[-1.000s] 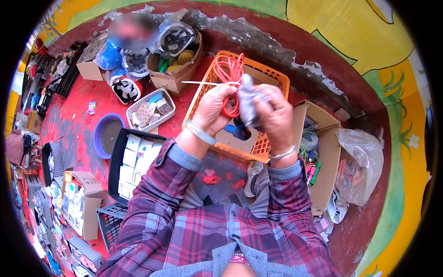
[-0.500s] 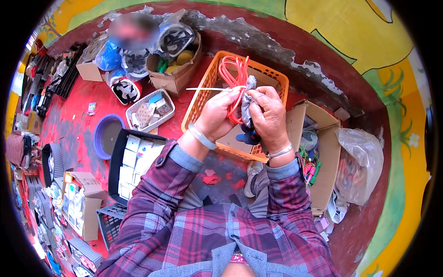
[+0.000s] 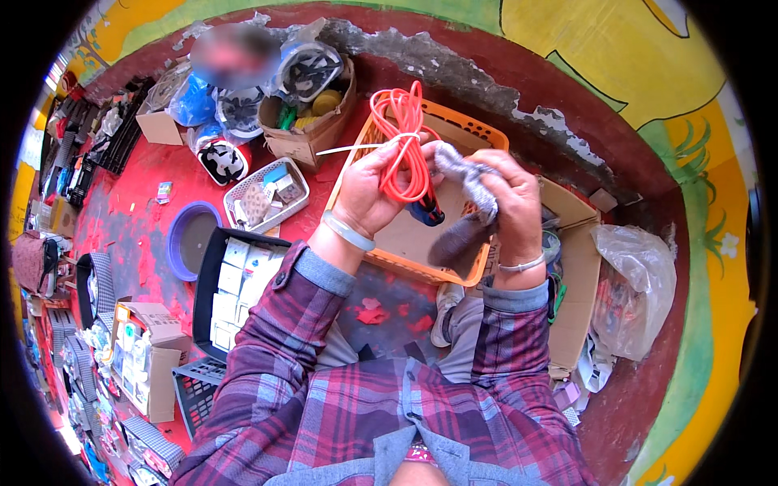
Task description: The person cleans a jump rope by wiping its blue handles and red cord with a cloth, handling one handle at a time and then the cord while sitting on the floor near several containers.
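A coil of orange-red cable [image 3: 416, 180] is gripped in my left hand [image 3: 365, 196], over an orange plastic basket [image 3: 381, 257]. Around the coil's middle runs a white cable tie [image 3: 339, 150], its free tail sticking out to the left. A dark blue-and-black end piece [image 3: 428, 214] hangs below the coil. My right hand [image 3: 519, 206] is closed on a grey cloth [image 3: 480, 193], which droops down to a darker, blurred end. The cloth's upper end reaches across to the coil beside my left fingers; whether they pinch it I cannot tell.
An open cardboard box [image 3: 577, 283] and a clear plastic bag [image 3: 636, 275] stand right of the basket. To the left are a white tray [image 3: 279, 212], a purple basin [image 3: 173, 243] and a black case [image 3: 203, 301] with white boxes. Bagged helmets [image 3: 310, 66] lie beyond.
My right hand has moved right, drawing the grey cloth away from the coil. The coil, turned slightly, now shows more of its loops in my left hand.
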`<state>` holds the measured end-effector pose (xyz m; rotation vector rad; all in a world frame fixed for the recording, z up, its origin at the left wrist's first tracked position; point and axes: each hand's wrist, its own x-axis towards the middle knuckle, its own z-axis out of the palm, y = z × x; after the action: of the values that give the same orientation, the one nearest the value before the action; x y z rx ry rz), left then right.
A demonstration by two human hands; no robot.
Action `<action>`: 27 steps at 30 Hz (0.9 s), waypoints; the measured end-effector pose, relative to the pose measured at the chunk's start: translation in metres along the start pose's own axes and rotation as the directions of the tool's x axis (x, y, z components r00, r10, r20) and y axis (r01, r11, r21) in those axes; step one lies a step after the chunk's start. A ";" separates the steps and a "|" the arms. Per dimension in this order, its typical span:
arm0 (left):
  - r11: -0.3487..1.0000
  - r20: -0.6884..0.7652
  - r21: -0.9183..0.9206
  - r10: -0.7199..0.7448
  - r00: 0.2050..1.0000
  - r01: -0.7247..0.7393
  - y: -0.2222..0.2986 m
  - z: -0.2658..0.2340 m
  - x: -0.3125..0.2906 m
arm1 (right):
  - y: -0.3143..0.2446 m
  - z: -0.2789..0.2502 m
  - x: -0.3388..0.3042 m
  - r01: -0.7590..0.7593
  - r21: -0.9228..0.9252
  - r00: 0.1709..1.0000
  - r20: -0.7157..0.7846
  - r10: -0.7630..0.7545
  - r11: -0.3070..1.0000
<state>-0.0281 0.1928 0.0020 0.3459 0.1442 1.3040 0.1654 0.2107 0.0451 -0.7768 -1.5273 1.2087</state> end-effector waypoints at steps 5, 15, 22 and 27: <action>1.000 -0.020 0.004 -0.031 0.999 0.031 -0.012 -0.006 -0.002 | -0.009 0.027 -0.001 0.187 -0.256 0.977 -0.055 -0.208 0.948; 0.981 -0.154 0.031 0.194 0.969 -0.192 0.007 -0.012 0.005 | 0.021 0.049 -0.009 0.109 -0.145 0.993 0.050 -0.103 0.983; 0.960 0.022 -0.223 0.179 0.984 -0.169 0.040 -0.008 -0.001 | 0.044 -0.023 0.016 -0.038 0.675 0.990 -0.073 0.118 0.737; 0.966 -0.032 -0.232 0.114 0.993 -0.118 0.037 -0.004 -0.005 | 0.037 0.017 0.013 -0.208 0.746 0.971 0.082 0.223 0.633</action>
<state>-0.0640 0.1972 0.0104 0.1429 -0.0148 1.4243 0.1423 0.2280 0.0138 -0.3929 -0.7696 1.8332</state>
